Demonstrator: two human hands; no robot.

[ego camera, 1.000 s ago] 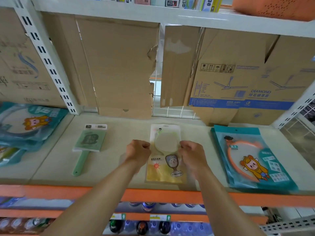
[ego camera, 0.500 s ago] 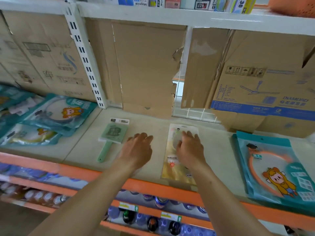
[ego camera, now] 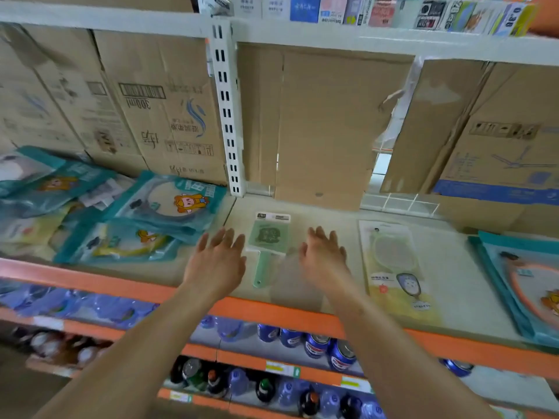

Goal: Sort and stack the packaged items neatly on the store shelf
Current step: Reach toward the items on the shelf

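Both arms are out over the middle shelf (ego camera: 453, 267). My left hand (ego camera: 216, 263) and right hand (ego camera: 325, 261) are palm down, one either side of the green paddle (ego camera: 267, 238), and neither touches it as far as I can see. My fingers (ego camera: 225, 238) are straight and spread wide on both hands, holding nothing. I can't tell whether the palms rest on the shelf or hang just above it. The right hand is blurred.

Green paddle: lies flat, handle toward me, white label card at its far end. The handle tip stops short of the shelf's orange front edge.

Yellow packet (ego camera: 396, 267): lies flat to the right of my right hand, near but apart, long side running front to back. Something pale and round shows through its upper half.

Teal heap (ego camera: 169, 204): several cartoon-print packets overlapping loosely, left of the white slotted post (ego camera: 227, 116). My left fingertips are near the closest one but apart from it.

Single teal packet (ego camera: 520, 276): at the far right, with bare shelf between it and the yellow packet.

Behind: cardboard boxes (ego camera: 317, 122) stand against the back. Below: cans (ego camera: 317, 343) and bottles (ego camera: 263, 388). Above: a row of small boxes (ego camera: 305, 9).
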